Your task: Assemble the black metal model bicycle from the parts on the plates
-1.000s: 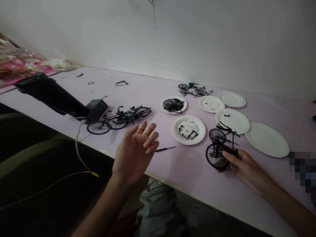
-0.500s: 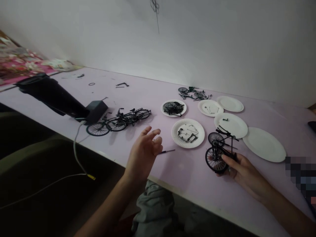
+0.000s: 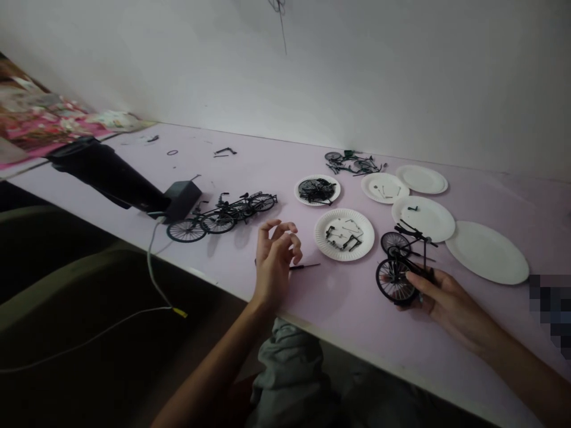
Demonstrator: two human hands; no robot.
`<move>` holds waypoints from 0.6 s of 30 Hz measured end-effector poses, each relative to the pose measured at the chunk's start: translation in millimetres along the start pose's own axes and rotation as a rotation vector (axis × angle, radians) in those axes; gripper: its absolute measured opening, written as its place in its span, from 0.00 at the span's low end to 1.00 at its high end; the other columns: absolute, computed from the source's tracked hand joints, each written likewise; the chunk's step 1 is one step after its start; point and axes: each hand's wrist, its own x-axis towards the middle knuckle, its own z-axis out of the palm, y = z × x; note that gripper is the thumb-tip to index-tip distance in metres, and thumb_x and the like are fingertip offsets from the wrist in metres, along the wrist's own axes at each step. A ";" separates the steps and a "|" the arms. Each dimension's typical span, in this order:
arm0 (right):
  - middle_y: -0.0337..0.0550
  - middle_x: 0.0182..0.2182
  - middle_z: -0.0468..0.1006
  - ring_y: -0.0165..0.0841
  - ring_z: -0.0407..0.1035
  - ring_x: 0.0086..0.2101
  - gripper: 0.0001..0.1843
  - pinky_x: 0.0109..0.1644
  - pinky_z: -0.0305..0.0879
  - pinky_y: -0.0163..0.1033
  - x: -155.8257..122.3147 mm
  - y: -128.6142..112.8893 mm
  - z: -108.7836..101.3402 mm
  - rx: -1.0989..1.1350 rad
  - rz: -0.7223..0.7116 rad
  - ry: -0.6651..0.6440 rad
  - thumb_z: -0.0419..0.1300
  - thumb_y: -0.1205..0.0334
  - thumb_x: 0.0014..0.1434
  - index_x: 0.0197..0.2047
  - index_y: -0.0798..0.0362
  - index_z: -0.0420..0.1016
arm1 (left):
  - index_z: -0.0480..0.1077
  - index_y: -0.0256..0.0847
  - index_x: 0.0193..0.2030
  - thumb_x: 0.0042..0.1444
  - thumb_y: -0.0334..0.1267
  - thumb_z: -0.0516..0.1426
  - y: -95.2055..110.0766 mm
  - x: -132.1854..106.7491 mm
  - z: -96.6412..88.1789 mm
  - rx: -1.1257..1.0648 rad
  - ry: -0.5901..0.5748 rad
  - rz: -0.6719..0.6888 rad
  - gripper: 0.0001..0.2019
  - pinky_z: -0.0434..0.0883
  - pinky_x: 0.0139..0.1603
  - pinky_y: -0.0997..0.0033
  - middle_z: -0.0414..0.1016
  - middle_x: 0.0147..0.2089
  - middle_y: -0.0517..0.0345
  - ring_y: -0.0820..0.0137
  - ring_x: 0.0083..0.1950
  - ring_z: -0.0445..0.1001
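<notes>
Gripping small black model bicycle point(image 3: 395, 276) on pink tabletop point(image 3: 267, 172), right hand point(image 3: 446, 303) closed; left hand point(image 3: 274, 258) curled, empty, beside thin black screwdriver point(image 3: 307, 266).

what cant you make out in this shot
Head view:
- Thin black screwdriver: handle end hidden behind the left hand; contact cannot be told.
- Black model bicycle: rear part covered by the right hand.
- Small dark parts on the white paper plate: too small to identify.
- Right edge: pixelated patch hides what is there.
</notes>
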 end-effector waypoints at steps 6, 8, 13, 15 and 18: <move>0.46 0.42 0.83 0.36 0.77 0.37 0.14 0.37 0.77 0.39 -3.0 0.2 -0.4 0.013 -0.010 -0.007 0.69 0.55 0.57 0.44 0.53 0.81 | 0.61 0.48 0.46 0.52 0.33 0.60 -1.1 -9.6 5.2 0.046 -0.044 0.016 0.16 0.60 0.24 0.79 0.66 0.42 0.61 0.78 0.27 0.63; 0.47 0.42 0.83 0.37 0.77 0.38 0.14 0.37 0.78 0.40 -3.3 0.4 -0.4 0.014 -0.011 -0.002 0.69 0.55 0.57 0.43 0.53 0.80 | 0.61 0.48 0.46 0.52 0.34 0.61 -0.2 -12.5 6.6 0.075 -0.057 0.052 0.16 0.61 0.24 0.78 0.66 0.42 0.61 0.77 0.28 0.63; 0.50 0.42 0.83 0.40 0.77 0.37 0.17 0.35 0.78 0.40 -1.6 1.6 0.7 0.036 -0.023 0.007 0.71 0.53 0.54 0.43 0.55 0.80 | 0.60 0.48 0.48 0.58 0.34 0.59 0.1 -15.6 5.8 0.161 -0.110 0.150 0.14 0.63 0.26 0.76 0.66 0.44 0.59 0.77 0.28 0.64; 0.51 0.42 0.83 0.41 0.78 0.38 0.19 0.34 0.77 0.41 -0.8 2.3 0.9 0.049 -0.026 0.007 0.71 0.53 0.53 0.45 0.56 0.80 | 0.59 0.48 0.49 0.60 0.34 0.58 -1.3 -12.1 0.9 0.212 -0.147 0.187 0.14 0.64 0.27 0.76 0.65 0.46 0.58 0.77 0.29 0.65; 0.51 0.43 0.83 0.40 0.77 0.39 0.19 0.35 0.78 0.41 0.0 3.1 0.5 0.063 -0.037 0.000 0.71 0.53 0.54 0.45 0.55 0.80 | 0.58 0.47 0.49 0.61 0.36 0.58 -3.1 -2.9 -10.1 0.287 -0.206 0.284 0.13 0.63 0.25 0.77 0.65 0.46 0.58 0.79 0.27 0.63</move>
